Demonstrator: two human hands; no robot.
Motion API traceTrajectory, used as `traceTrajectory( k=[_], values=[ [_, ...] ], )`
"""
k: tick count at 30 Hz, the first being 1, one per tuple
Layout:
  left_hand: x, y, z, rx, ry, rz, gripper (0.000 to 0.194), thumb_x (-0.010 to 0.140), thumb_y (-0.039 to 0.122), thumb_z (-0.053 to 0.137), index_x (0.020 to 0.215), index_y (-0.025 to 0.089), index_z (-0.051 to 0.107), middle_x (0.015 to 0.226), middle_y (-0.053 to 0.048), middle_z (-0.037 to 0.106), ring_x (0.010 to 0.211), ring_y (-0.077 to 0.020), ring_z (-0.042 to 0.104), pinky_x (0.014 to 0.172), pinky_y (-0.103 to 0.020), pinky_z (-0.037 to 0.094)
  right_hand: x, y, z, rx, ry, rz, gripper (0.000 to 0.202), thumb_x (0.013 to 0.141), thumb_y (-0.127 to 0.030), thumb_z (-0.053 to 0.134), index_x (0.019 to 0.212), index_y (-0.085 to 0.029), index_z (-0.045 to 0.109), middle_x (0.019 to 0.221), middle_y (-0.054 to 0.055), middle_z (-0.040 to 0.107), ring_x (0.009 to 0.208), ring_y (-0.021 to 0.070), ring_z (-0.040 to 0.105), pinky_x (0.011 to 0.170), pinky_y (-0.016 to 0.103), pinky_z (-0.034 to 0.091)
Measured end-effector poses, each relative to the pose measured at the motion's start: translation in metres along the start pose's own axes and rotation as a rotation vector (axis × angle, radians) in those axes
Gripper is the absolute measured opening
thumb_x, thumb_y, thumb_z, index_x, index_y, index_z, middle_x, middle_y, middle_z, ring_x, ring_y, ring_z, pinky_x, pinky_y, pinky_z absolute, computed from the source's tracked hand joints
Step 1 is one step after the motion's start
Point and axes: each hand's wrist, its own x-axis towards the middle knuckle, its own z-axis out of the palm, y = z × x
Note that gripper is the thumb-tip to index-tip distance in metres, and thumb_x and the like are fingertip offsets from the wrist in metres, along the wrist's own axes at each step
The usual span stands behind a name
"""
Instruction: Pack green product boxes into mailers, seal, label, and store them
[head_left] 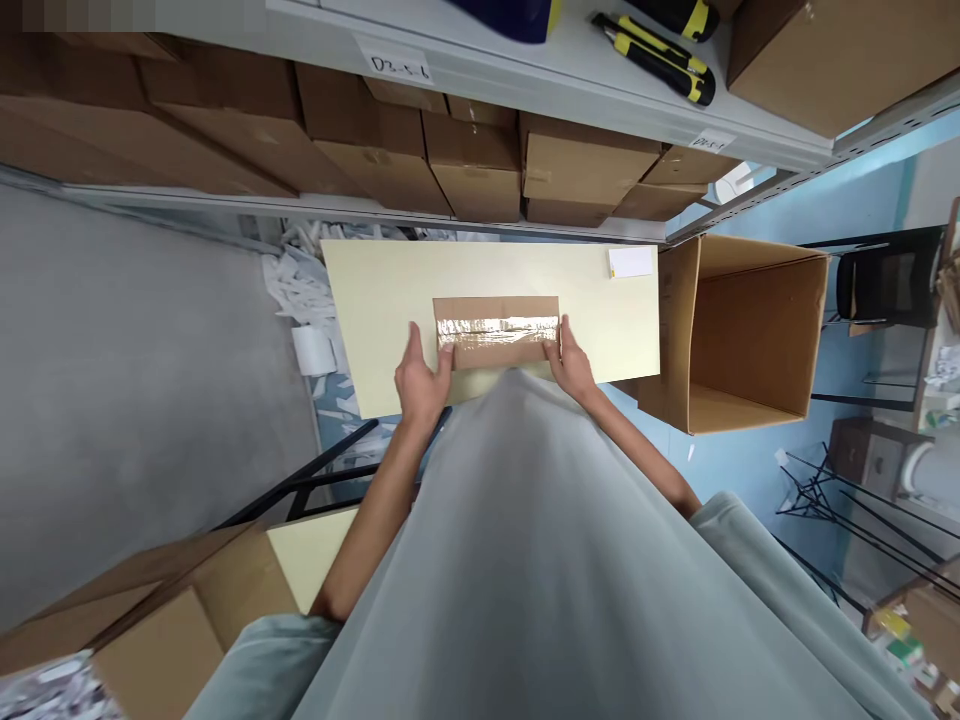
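A small cardboard box [496, 354] with shiny clear tape along its top lies on a pale yellow tabletop [390, 280]. At its left end is my left hand [422, 383], thumb at the near corner and index finger pointing forward. My right hand [571, 368] grips the opposite end, with its thumb on the near corner and its fingers along the side. The box sits between both hands; the undersides of my fingers are partly hidden. Near the table's far right corner lies a white paper slip [631, 262].
Above the table's far edge runs a metal shelf [480, 60] packed with cardboard boxes [592, 165]. Yellow-and-black utility knives [660, 62] lie on it. An open large carton [757, 340] stands right of the table. Crumpled white paper [296, 285] and a white roll [313, 350] are at left.
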Motion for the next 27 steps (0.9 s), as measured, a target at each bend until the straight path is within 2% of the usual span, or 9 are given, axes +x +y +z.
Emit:
traceTrajectory(
  k=[3, 6, 8, 13, 16, 18, 21, 24, 27],
  values=[
    [0.017, 0.009, 0.006, 0.076, -0.073, -0.117, 0.070, 0.106, 0.049, 0.059, 0.165, 0.012, 0.059, 0.147, -0.023, 0.076, 0.140, -0.0417, 0.071, 0.121, -0.052, 0.054, 0.021, -0.003, 0.003, 0.020, -0.094, 0.145, 0.080, 0.117, -0.062, 0.045, 0.176, -0.009, 0.039, 0.136, 0.021, 0.082, 0.127, 0.0431, 0.078, 0.110, 0.056, 0.062],
    [0.032, 0.017, 0.000, 0.125, -0.139, -0.114, 0.054, 0.104, 0.042, 0.057, 0.147, 0.013, 0.073, 0.125, -0.019, 0.084, 0.119, -0.0399, 0.079, 0.108, -0.048, 0.060, 0.036, 0.000, -0.010, 0.015, -0.152, 0.114, 0.060, 0.114, -0.058, 0.058, 0.155, -0.014, 0.063, 0.121, 0.016, 0.086, 0.115, 0.0384, 0.081, 0.105, 0.048, 0.064],
    [0.038, 0.020, -0.007, 0.087, -0.159, -0.060, 0.050, 0.104, 0.039, 0.056, 0.142, 0.014, 0.076, 0.122, -0.016, 0.085, 0.114, -0.0358, 0.080, 0.103, -0.043, 0.060, 0.038, 0.004, -0.022, 0.041, -0.153, 0.059, 0.050, 0.113, -0.054, 0.060, 0.146, -0.017, 0.070, 0.119, 0.013, 0.085, 0.112, 0.0337, 0.080, 0.103, 0.044, 0.064],
    [0.033, 0.022, -0.007, 0.007, -0.110, 0.029, 0.049, 0.099, 0.036, 0.062, 0.143, 0.020, 0.075, 0.130, -0.010, 0.085, 0.122, -0.0308, 0.080, 0.107, -0.038, 0.059, 0.026, 0.016, -0.035, 0.030, 0.126, -0.067, 0.050, 0.106, -0.056, 0.071, 0.140, -0.019, 0.077, 0.152, 0.019, 0.068, 0.133, 0.0330, 0.072, 0.112, 0.047, 0.062],
    [0.025, 0.020, 0.010, 0.085, -0.103, -0.056, 0.038, 0.098, 0.037, 0.064, 0.128, 0.023, 0.082, 0.118, -0.010, 0.088, 0.117, -0.0333, 0.081, 0.106, -0.040, 0.059, 0.018, 0.028, -0.028, -0.029, 0.199, 0.001, 0.045, 0.106, -0.049, 0.072, 0.139, -0.020, 0.077, 0.148, 0.019, 0.067, 0.114, 0.0294, 0.077, 0.102, 0.046, 0.067],
    [0.020, 0.017, 0.023, 0.129, -0.139, -0.099, 0.033, 0.099, 0.037, 0.062, 0.119, 0.023, 0.085, 0.115, -0.011, 0.088, 0.116, -0.0348, 0.081, 0.103, -0.041, 0.059, 0.015, 0.038, -0.021, -0.044, 0.159, 0.057, 0.037, 0.108, -0.037, 0.066, 0.139, -0.019, 0.076, 0.145, 0.017, 0.069, 0.104, 0.0246, 0.078, 0.100, 0.041, 0.067],
    [0.011, 0.010, 0.039, 0.171, -0.239, -0.127, 0.032, 0.099, 0.033, 0.061, 0.116, 0.022, 0.085, 0.114, -0.014, 0.088, 0.115, -0.0367, 0.082, 0.102, -0.043, 0.060, 0.011, 0.054, -0.013, -0.057, 0.031, 0.133, 0.030, 0.109, -0.020, 0.060, 0.133, -0.017, 0.077, 0.141, 0.016, 0.074, 0.107, 0.0223, 0.080, 0.103, 0.037, 0.066],
    [0.002, 0.005, 0.049, 0.116, -0.322, -0.149, 0.043, 0.094, 0.028, 0.067, 0.134, 0.019, 0.079, 0.121, -0.017, 0.087, 0.119, -0.0365, 0.082, 0.105, -0.044, 0.060, 0.006, 0.063, -0.008, -0.050, -0.031, 0.176, 0.033, 0.105, -0.015, 0.067, 0.137, -0.017, 0.075, 0.136, 0.015, 0.080, 0.107, 0.0234, 0.082, 0.102, 0.036, 0.066],
    [0.000, 0.003, 0.057, 0.008, -0.295, -0.172, 0.060, 0.091, 0.031, 0.076, 0.149, 0.020, 0.069, 0.129, -0.017, 0.085, 0.121, -0.0340, 0.081, 0.108, -0.045, 0.062, 0.001, 0.060, 0.000, -0.018, -0.039, 0.188, 0.043, 0.107, -0.020, 0.068, 0.150, -0.016, 0.066, 0.141, 0.016, 0.079, 0.106, 0.0233, 0.083, 0.100, 0.035, 0.067]
  ],
)
